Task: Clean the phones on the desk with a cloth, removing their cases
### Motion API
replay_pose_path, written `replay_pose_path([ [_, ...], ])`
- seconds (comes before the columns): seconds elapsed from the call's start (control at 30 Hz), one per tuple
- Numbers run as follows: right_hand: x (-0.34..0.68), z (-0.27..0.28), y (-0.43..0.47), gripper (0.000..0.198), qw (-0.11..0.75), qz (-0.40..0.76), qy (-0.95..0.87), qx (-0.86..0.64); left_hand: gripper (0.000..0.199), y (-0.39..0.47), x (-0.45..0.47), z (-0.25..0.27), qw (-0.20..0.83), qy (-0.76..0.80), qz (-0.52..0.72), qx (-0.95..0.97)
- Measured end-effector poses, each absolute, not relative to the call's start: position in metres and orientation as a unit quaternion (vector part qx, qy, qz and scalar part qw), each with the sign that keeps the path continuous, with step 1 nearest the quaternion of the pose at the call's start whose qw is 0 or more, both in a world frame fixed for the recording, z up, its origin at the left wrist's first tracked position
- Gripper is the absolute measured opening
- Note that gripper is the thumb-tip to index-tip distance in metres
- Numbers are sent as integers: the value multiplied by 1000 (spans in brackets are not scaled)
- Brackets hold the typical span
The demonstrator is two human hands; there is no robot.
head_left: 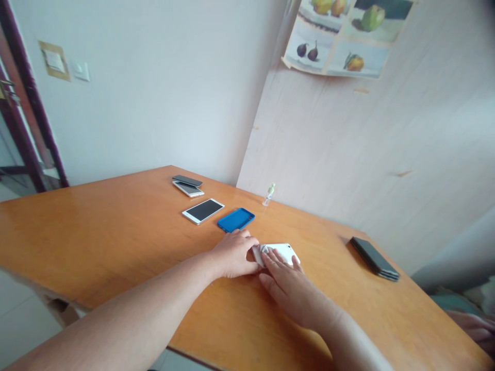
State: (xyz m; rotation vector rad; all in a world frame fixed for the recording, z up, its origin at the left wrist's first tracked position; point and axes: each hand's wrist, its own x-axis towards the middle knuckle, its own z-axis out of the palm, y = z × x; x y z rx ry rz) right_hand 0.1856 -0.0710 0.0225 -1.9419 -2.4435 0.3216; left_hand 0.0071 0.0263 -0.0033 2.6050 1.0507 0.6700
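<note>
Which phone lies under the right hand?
The white phone, back up, with the left hand at its end; other phones lie away from the right hand.

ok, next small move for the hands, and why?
Probably slide the white wad under the right hand toward the camera end of the white phone: the left hand holds the opposite end, and the wad leaves the camera bare.

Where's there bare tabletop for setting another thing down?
Two broad patches: the table's left side, left of the white-framed phone beside the blue case; and between the right hand and the black stack. It's crowded around the left hand: the blue case lies just beyond, the white phone at its fingertips.
</note>
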Motion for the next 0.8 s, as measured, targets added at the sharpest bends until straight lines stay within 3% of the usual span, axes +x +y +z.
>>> replay_pose_path([
  [0.27, 225, 15, -52, 52, -19, 27, -684, -728, 47, 27, 5, -2, 129, 353, 224, 899],
  [0.63, 227, 15, -52, 36, 102, 41, -734, -670, 57, 45, 0, -15, 82, 466, 255, 843],
  [0.8, 242, 12, -38, 21, 145, 20, -719, -680, 63, 34, 4, -8, 101, 387, 257, 880],
])
